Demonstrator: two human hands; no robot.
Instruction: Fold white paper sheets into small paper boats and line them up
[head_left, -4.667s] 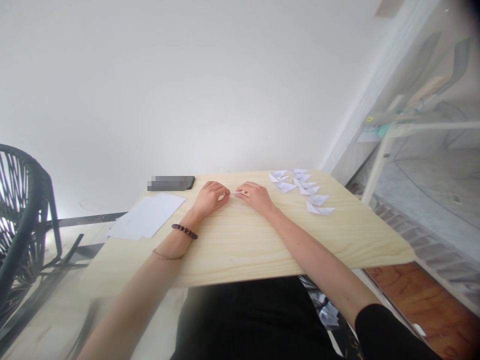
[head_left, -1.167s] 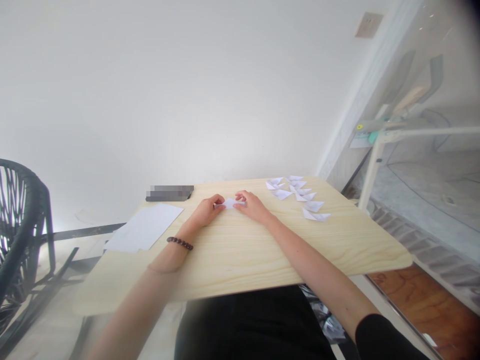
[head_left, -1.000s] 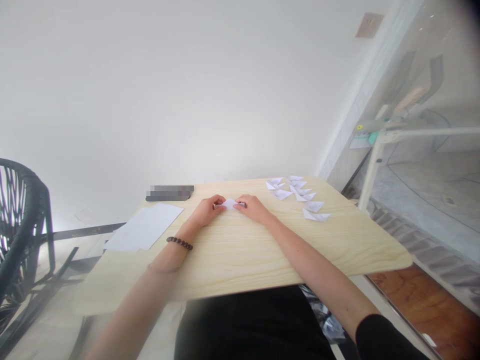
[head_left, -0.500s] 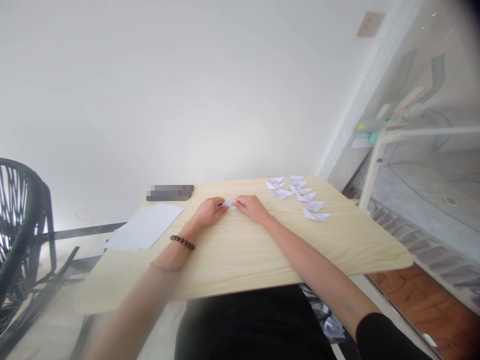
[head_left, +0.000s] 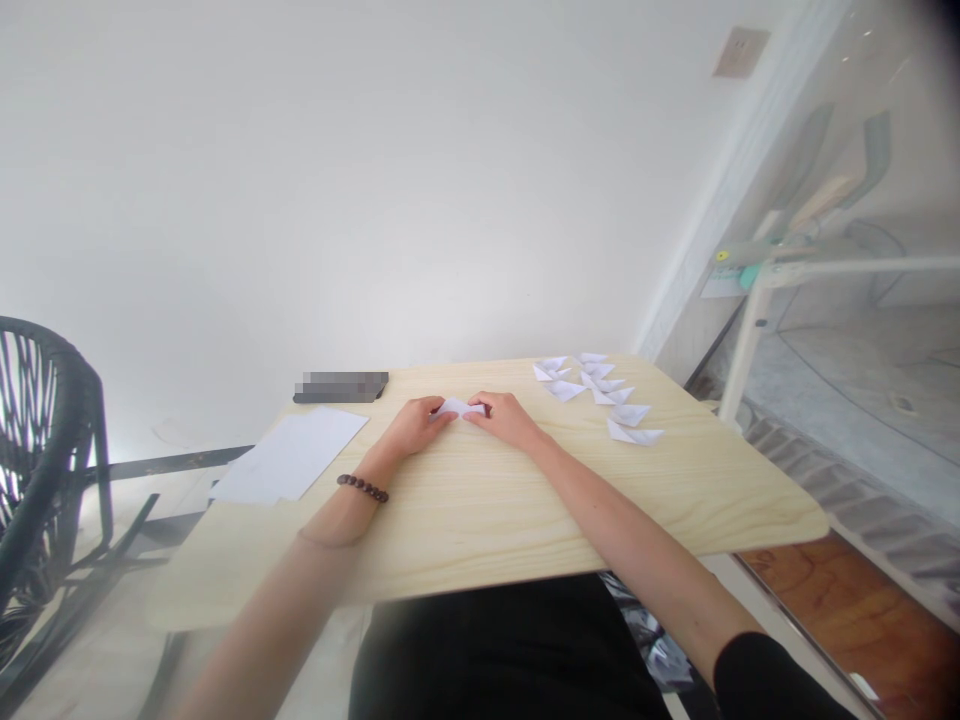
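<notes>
Near the middle of the light wooden table, a small piece of folded white paper is held between both hands. My left hand pinches its left end, and a dark beaded bracelet circles that wrist. At the paper's right end, my right hand grips with thumb and fingers. Its exact folds are too small to make out. Several folded white paper boats stand in loose rows to the right of my hands.
White paper sheets lie at the table's left edge. Behind them sits a dark, pixelated object. A dark woven chair stands to the left, a white wall rises behind, and a white metal frame is at right.
The fingers of my right hand have shifted on the folded paper, and more of its right end shows. The paper boats and the sheets stay put.
</notes>
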